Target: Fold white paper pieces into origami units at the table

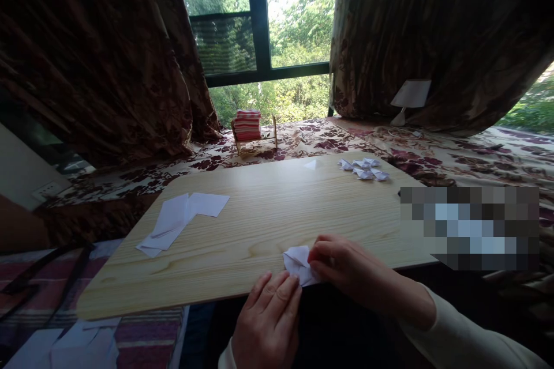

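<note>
The pale wood-grain worktop [259, 222] fills the middle of the frame. At the lower centre the left hand [272, 314] lies with its fingers straight and together, their tips over the near left edge of the paper; its thumb is hidden, so I cannot tell whether it grips or only presses. Just to its right, the right hand [333, 259] is curled, thumb and fingertips pinching the paper's right side. Loose flat sheets [171, 219] overlap at the left of the worktop, and more white sheets [84, 346] sit at the lower left corner of the frame, off it. The folded paper [298, 256] itself is at the lower centre, at the worktop's near edge, between the two hands. Smallest are the folded pieces [362, 173] grouped at the upper right of the worktop.

The step in hand looks like shaping a fold: the paper is compact and layered, but its flaps look unsettled. The next move seems to call for the left hand to steady the layers while the right fingertips align the flap and press the crease sharp
</note>
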Demonstrator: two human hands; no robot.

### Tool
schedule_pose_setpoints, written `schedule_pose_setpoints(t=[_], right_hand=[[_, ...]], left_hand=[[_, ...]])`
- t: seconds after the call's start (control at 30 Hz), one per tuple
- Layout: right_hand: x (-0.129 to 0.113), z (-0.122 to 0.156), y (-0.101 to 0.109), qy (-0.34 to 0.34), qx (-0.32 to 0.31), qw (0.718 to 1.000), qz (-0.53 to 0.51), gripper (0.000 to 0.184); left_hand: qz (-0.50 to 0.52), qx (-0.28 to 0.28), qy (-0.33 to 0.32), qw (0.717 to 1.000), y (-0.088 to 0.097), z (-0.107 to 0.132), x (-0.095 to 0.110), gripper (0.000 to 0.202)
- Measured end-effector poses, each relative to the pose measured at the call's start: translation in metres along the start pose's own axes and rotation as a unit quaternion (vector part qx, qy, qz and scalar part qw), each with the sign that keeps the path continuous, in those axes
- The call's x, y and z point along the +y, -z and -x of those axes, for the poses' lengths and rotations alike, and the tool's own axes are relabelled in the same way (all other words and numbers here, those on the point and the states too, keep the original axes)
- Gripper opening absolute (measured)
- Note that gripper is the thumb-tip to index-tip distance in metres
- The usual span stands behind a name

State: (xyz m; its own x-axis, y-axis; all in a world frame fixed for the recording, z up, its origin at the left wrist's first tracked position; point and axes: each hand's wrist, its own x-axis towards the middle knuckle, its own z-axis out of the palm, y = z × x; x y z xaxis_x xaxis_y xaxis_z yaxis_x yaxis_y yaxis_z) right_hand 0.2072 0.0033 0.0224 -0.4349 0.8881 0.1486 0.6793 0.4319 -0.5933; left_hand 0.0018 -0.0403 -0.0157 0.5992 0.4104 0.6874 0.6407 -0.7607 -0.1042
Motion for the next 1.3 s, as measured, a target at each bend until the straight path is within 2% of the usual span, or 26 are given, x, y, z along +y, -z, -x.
schedule_pose_setpoints(t=[0.17,0.3,0.37,0.5,0.63,0.87,1.03,1.13,1.3], right_hand=[[-0.012,0.001,-0.002,-0.034,-0.014,0.996,0.082,0.004],[-0.013,-0.001,-0.003,-0.013,-0.021,0.993,0.112,0.006],[-0.011,-0.001,-0.003,-0.004,-0.018,0.992,0.128,0.007],[-0.012,0.000,-0.003,-0.001,-0.017,0.985,0.171,0.009],[-0.013,0.000,-0.004,-0.003,-0.031,0.981,0.193,0.011],[-0.010,0.001,-0.008,-0.011,-0.020,0.985,0.171,0.012],[-0.009,0.001,-0.006,-0.031,-0.013,0.995,0.093,0.006],[-0.009,0.001,-0.003,-0.013,-0.011,0.997,0.072,0.008],[-0.015,-0.001,0.001,0.023,0.005,0.995,0.094,0.018]], left_hand=[[0.026,-0.010,0.009,1.000,0.000,-0.002,0.001,0.029],[0.061,0.030,0.049,0.996,-0.002,-0.009,-0.003,0.030],[0.079,-0.003,0.067,0.995,-0.003,-0.015,-0.010,0.033],[0.113,-0.118,0.054,0.985,-0.004,-0.023,-0.025,0.038],[0.106,-0.151,0.057,0.981,-0.007,-0.016,-0.029,0.043],[0.082,-0.122,0.057,0.987,-0.010,-0.007,-0.025,0.047],[0.030,-0.072,0.068,0.995,-0.013,0.003,-0.016,0.046],[0.000,-0.040,0.079,0.996,-0.013,0.009,-0.008,0.043],[-0.019,-0.027,0.115,0.993,-0.011,0.008,0.000,0.040]])
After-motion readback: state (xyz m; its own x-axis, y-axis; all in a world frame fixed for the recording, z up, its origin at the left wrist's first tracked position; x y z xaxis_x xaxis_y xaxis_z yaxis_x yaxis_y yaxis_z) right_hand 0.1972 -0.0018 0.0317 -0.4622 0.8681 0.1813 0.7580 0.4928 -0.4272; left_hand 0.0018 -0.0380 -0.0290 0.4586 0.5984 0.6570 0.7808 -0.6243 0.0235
